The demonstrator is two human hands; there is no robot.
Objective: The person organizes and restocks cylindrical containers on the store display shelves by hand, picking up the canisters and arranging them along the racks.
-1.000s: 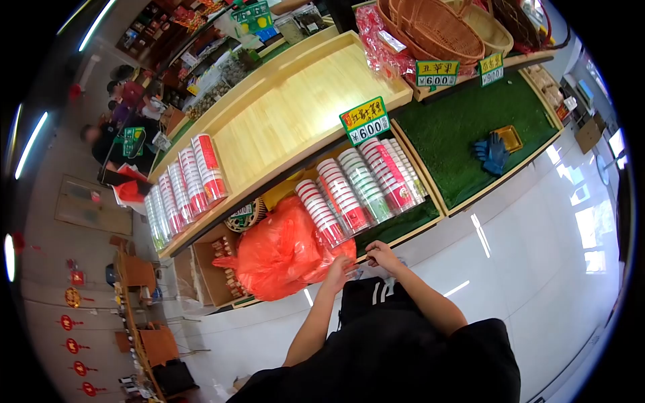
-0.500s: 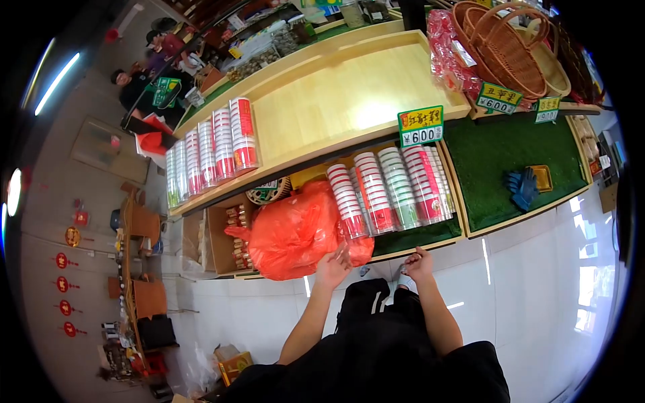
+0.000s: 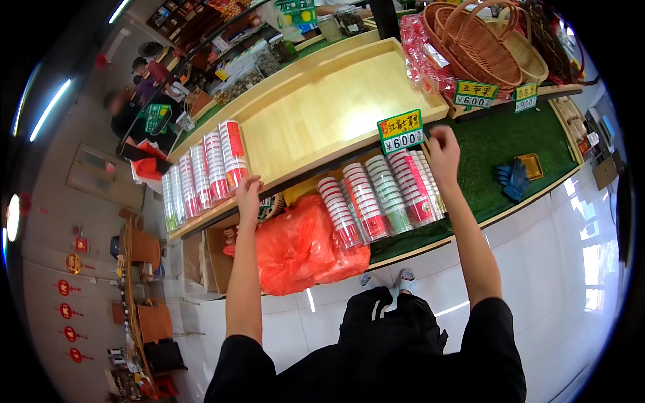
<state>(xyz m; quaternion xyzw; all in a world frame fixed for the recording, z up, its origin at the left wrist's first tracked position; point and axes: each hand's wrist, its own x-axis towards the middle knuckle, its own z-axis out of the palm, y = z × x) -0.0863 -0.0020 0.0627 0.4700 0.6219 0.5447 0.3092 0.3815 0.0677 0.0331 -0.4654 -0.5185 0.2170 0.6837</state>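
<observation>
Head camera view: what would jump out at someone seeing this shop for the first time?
Probably the bulging red plastic bag on the lower shelf, beside a row of stacked tubs. Above it stretches a broad pale wooden tray, with the person's left hand at its front edge and right hand beside a green-and-yellow price sign.

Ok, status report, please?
Left hand at edge of pale wooden tray, near red-and-white container stacks. Right hand beside green-and-yellow price sign. Both grips unclear. Orange-red plastic bag below.
</observation>
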